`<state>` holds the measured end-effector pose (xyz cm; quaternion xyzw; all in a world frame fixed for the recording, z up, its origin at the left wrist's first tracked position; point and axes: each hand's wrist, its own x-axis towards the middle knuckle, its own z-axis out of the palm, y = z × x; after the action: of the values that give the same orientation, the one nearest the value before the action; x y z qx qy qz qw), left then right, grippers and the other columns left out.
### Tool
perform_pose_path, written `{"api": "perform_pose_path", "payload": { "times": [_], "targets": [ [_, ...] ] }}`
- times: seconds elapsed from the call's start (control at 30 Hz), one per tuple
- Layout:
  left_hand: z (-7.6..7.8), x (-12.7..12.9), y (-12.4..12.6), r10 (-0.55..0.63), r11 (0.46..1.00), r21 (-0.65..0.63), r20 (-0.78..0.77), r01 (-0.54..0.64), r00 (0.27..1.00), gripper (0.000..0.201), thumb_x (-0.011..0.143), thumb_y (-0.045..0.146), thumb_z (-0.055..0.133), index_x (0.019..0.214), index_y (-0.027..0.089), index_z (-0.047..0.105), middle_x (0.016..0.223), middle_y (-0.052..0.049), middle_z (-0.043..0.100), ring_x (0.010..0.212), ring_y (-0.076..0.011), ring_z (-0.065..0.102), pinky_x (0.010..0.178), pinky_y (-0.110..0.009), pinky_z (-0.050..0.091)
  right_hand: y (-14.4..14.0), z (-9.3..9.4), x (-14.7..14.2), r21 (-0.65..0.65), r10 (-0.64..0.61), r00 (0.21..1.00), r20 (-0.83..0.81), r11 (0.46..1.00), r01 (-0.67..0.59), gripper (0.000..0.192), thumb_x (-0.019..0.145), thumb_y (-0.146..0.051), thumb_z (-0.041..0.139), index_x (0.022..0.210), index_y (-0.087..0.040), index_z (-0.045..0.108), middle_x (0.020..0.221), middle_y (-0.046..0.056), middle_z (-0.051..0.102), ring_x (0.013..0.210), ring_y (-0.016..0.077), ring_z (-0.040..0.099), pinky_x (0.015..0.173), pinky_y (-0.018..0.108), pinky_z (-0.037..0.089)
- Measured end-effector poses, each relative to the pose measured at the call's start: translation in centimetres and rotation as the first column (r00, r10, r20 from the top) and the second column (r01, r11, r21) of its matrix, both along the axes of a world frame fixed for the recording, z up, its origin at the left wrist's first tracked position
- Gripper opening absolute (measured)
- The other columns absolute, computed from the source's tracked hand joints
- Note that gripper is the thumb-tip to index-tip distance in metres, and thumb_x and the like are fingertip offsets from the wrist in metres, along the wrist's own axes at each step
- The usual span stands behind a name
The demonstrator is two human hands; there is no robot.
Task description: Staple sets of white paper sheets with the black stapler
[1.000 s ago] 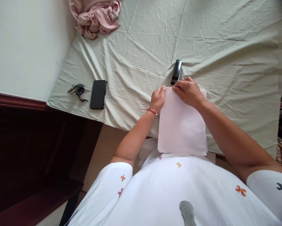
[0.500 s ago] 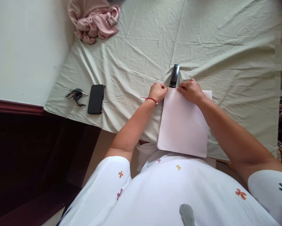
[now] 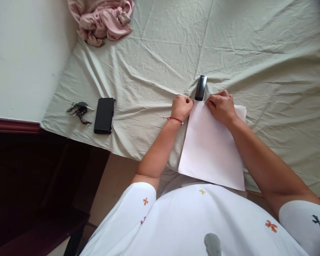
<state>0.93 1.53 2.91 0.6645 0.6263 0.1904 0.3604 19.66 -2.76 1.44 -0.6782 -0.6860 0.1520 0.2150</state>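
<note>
A stack of white paper sheets (image 3: 213,149) lies at the table's front, its near edge hanging over toward my shirt. My left hand (image 3: 182,106) pinches its far left corner, with a red bracelet on the wrist. Along the same far edge, further right, the fingers of my right hand (image 3: 221,106) are closed on the paper. Between the two hands lies a slim black stapler (image 3: 201,87), pointing away from me. Its near end meets the paper's far edge; whether paper sits inside its mouth I cannot tell.
A wrinkled pale green cloth (image 3: 154,64) covers the table. To the left lie a black phone (image 3: 104,116) and a bunch of keys (image 3: 79,108). A crumpled pink cloth (image 3: 106,21) is at the far left, beside a white wall (image 3: 23,57).
The view has shifted slightly. Both hands keep their pinch on the paper. The metallic detail on the stapler's near end no longer shows, and the sheets' near edges look more evenly lined up.
</note>
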Motion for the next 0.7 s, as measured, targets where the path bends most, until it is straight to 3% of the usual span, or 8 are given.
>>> {"api": "perform_pose_path", "payload": {
  "times": [0.23, 0.33, 0.43, 0.7],
  "targets": [
    [-0.7, -0.4, 0.2, -0.024, 1.0, 0.007, 0.101, 0.023, 0.995, 0.027, 0.089, 0.02, 0.066, 0.062, 0.019, 0.066, 0.07, -0.004, 0.07, 0.071, -0.0161, 0.06, 0.077, -0.031, 0.047, -0.6, -0.2, 0.1, 0.037, 0.012, 0.998, 0.057, 0.999, -0.014, 0.026, 0.1, -0.033, 0.055, 0.095, -0.023, 0.078, 0.099, 0.012, 0.077, 0.127, 0.035, 0.06, 0.116, 0.056, 0.041],
    [-0.9, -0.5, 0.3, -0.009, 1.0, -0.007, 0.123, 0.01, 0.992, 0.025, 0.088, 0.019, 0.066, 0.063, 0.019, 0.067, 0.07, -0.004, 0.071, 0.072, -0.0161, 0.062, 0.078, -0.03, 0.048, -1.0, -0.2, -0.1, 0.114, 0.008, 0.993, 0.116, 0.993, -0.022, 0.033, 0.1, -0.037, 0.055, 0.121, -0.023, 0.078, 0.122, 0.014, 0.076, 0.139, 0.0369, 0.056, 0.121, 0.058, 0.04],
    [-0.9, -0.4, 0.3, -0.007, 1.0, -0.01, 0.129, 0.008, 0.992, 0.022, 0.087, 0.018, 0.066, 0.066, 0.018, 0.07, 0.072, -0.004, 0.072, 0.073, -0.0162, 0.063, 0.08, -0.031, 0.049, -1.5, 0.0, -0.6, 0.189, 0.053, 0.985, 0.163, 0.978, -0.084, 0.052, 0.101, -0.035, 0.053, 0.151, -0.028, 0.064, 0.153, 0.013, 0.065, 0.153, 0.0367, 0.049, 0.127, 0.062, 0.034],
    [-0.6, -0.5, 0.3, -0.024, 1.0, 0.006, 0.111, 0.024, 0.994, 0.021, 0.087, 0.016, 0.064, 0.067, 0.017, 0.07, 0.075, -0.005, 0.074, 0.074, -0.0159, 0.064, 0.082, -0.031, 0.05, -1.7, -0.3, -0.8, 0.193, 0.181, 0.968, 0.177, 0.957, -0.214, 0.058, 0.109, -0.025, 0.03, 0.162, -0.035, 0.053, 0.166, 0.003, 0.058, 0.163, 0.0263, 0.042, 0.138, 0.063, 0.017]
  ]
}}
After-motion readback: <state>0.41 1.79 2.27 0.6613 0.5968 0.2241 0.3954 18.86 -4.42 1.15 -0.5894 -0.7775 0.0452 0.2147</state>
